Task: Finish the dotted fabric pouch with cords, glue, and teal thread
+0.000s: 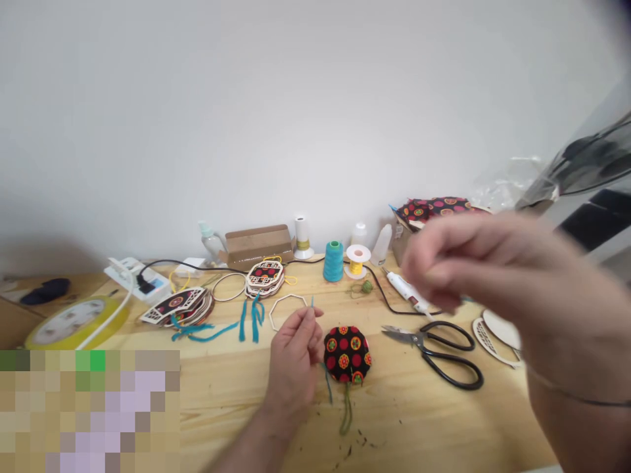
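My left hand [294, 341] is closed in a pinch above the wooden table, with the tip of a teal thread [312, 301] standing up from its fingertips. A teal tail hangs below that hand, beside a round patterned fabric piece [346, 355] in black, red and orange. From the fabric piece's lower edge runs a loop of olive-green cord [346, 414]. My right hand [468, 263] is raised close to the camera and blurred, its fingers pressed together; what they hold cannot be made out. Below it on the table lie black-handled scissors [426, 348], blades parted.
Behind stand a teal thread cone [334, 263], a yellow thread spool [357, 263] and a white glue gun [407, 290]. An octagonal frame [273, 314] lies behind my left hand. Stacked ornaments [185, 309], a power strip [140, 282] and yellow tape roll [37, 338] are left.
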